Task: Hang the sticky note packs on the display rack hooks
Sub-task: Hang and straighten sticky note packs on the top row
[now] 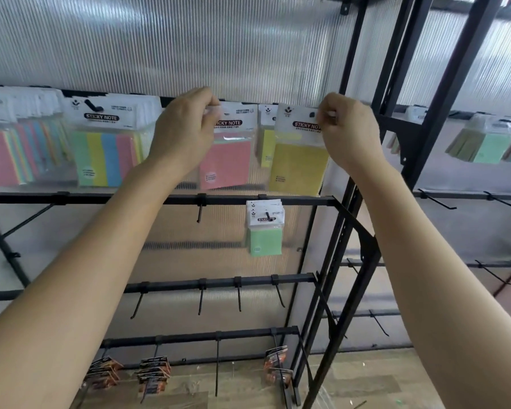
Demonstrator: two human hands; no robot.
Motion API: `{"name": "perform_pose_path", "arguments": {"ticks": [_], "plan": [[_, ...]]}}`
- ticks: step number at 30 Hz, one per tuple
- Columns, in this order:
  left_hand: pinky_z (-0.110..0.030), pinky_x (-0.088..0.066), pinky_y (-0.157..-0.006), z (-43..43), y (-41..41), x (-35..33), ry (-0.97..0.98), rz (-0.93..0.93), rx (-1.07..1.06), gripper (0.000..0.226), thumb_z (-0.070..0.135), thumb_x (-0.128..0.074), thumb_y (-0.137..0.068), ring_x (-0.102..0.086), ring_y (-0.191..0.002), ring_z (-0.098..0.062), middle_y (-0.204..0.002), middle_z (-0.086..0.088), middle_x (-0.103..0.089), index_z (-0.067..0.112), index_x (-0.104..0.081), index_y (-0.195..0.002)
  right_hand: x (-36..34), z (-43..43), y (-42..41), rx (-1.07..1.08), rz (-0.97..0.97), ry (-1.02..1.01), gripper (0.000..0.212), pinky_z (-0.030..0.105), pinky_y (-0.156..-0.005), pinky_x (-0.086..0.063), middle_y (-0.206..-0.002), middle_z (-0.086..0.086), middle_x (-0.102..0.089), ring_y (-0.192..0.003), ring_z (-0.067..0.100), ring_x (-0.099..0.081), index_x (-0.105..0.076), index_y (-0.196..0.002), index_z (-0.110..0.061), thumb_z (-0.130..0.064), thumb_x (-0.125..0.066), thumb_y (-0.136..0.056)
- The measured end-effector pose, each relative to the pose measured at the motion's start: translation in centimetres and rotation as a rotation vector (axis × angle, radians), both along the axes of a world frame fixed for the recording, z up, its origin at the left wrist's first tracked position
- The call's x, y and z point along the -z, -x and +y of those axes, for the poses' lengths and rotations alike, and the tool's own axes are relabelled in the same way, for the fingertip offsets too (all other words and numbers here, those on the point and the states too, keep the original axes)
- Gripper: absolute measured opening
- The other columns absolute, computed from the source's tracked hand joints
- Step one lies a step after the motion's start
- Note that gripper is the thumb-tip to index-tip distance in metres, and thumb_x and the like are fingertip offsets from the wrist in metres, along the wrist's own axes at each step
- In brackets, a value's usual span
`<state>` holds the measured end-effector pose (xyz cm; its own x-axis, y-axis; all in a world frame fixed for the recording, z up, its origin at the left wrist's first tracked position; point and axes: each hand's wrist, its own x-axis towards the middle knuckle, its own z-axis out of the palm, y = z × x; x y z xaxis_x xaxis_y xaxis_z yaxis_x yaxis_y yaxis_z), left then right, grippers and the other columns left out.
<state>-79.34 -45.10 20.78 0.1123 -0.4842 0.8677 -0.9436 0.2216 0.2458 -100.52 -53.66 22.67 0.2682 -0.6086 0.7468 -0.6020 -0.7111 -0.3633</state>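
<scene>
Pinching headers at the top rail [248,101]: left grip [186,125] on one pink pack [226,162], right grip [348,131] on one yellow pack [298,165]. One hook [267,215] below carries green packs [265,239].

The yellow sticky-note pack [298,166] sits just right of the pink pack [224,163]. Below, a green pack [265,240] hangs on a black metal rail [101,199].

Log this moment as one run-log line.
phase: hanging | left hand: pinches pink pack header | right hand: pinches yellow pack header
</scene>
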Motion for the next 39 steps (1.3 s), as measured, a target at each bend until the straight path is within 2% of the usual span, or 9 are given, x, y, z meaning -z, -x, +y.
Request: {"name": "perform_pose_path", "arguments": {"ticks": [6,12,15,17,19,23,28,32,39], "plan": [[-0.029,-0.037,-0.063,-0.7,2.6,3.1,-0.129,0.01,0.116,0.015,0.015,-0.049,-0.094,-0.053,-0.078,-0.018,-0.083,0.002,-0.057,0.004,-0.058,-0.09,3.4,0.5,2.3,0.106,0.122,-0.011,0.018,0.03,-0.067,-0.033,-0.087,0.004,-0.059,-0.085,0.029,-0.053,-0.055,-0.085,-0.009,0.004,-0.044,-0.08],[-0.032,-0.042,-0.063,-2.7,6.4,7.0,-0.266,0.01,0.275,0.014,0.013,-0.05,-0.094,-0.057,-0.076,-0.022,-0.081,-0.004,-0.062,0.004,-0.058,-0.087,7.6,0.5,6.2,0.176,0.137,-0.024,0.018,0.027,-0.066,-0.023,-0.079,-0.001,-0.05,-0.074,0.02,-0.041,-0.051,-0.08,-0.012,0.004,-0.044,-0.082],[-0.031,-0.041,-0.06,-3.9,8.6,8.0,-0.316,0.024,0.345,0.014,0.013,-0.051,-0.093,-0.054,-0.069,-0.014,-0.073,0.003,-0.058,0.005,-0.058,-0.085,9.7,0.0,8.6,0.215,0.117,-0.039,0.015,0.028,-0.065,-0.02,-0.078,-0.001,-0.048,-0.074,0.018,-0.037,-0.053,-0.081,-0.01,0.002,-0.044,-0.082],[-0.024,-0.035,-0.058,-4.8,10.3,8.4,-0.329,0.04,0.369,0.013,0.013,-0.051,-0.093,-0.049,-0.066,-0.007,-0.071,0.009,-0.054,0.008,-0.057,-0.083,11.1,-0.6,10.4,0.222,0.107,-0.053,0.016,0.028,-0.065,-0.02,-0.08,0.002,-0.053,-0.074,0.017,-0.036,-0.051,-0.08,-0.011,0.003,-0.044,-0.081],[-0.019,-0.034,-0.058,-5.6,12.2,8.8,-0.344,0.028,0.385,0.012,0.013,-0.051,-0.093,-0.048,-0.067,-0.009,-0.073,0.005,-0.056,0.009,-0.056,-0.082,12.3,-1.3,12.4,0.233,0.1,-0.054,0.016,0.028,-0.065,-0.021,-0.081,0.004,-0.056,-0.074,0.018,-0.038,-0.051,-0.079,-0.012,0.004,-0.046,-0.08],[-0.022,-0.033,-0.057,-7.3,16.9,9.4,-0.381,0.052,0.436,0.013,0.012,-0.051,-0.093,-0.046,-0.065,-0.004,-0.071,0.012,-0.052,0.011,-0.055,-0.081,13.6,-2.2,17.0,0.25,0.067,-0.068,0.015,0.027,-0.063,-0.021,-0.078,0.003,-0.057,-0.074,0.019,-0.043,-0.051,-0.076,-0.009,0.006,-0.047,-0.077],[-0.032,-0.043,-0.066,-9.1,24.0,9.9,-0.419,0.085,0.464,0.013,0.014,-0.051,-0.093,-0.055,-0.077,-0.015,-0.079,0.005,-0.059,0.015,-0.054,-0.081,14.0,-3.7,23.6,0.255,0.084,-0.099,0.012,0.031,-0.065,-0.029,-0.081,0.005,-0.059,-0.078,0.026,-0.049,-0.054,-0.079,-0.006,0.003,-0.046,-0.08],[-0.029,-0.042,-0.067,-10.6,29.4,10.1,-0.413,0.078,0.447,0.012,0.015,-0.05,-0.094,-0.055,-0.079,-0.014,-0.084,0.001,-0.061,0.012,-0.056,-0.083,14.1,-5.6,29.3,0.293,0.085,-0.115,0.012,0.03,-0.065,-0.024,-0.081,0.006,-0.059,-0.08,0.028,-0.049,-0.054,-0.078,-0.008,0.002,-0.048,-0.082],[-0.03,-0.039,-0.069,-13.7,36.9,10.8,-0.364,0.116,0.323,0.012,0.016,-0.049,-0.094,-0.053,-0.081,-0.014,-0.085,0.006,-0.057,0.014,-0.054,-0.083,14.1,-9.1,36.8,0.314,0.112,-0.116,0.01,0.029,-0.065,-0.019,-0.087,0.007,-0.059,-0.085,0.028,-0.048,-0.054,-0.083,-0.009,-0.005,-0.047,-0.088]]}}
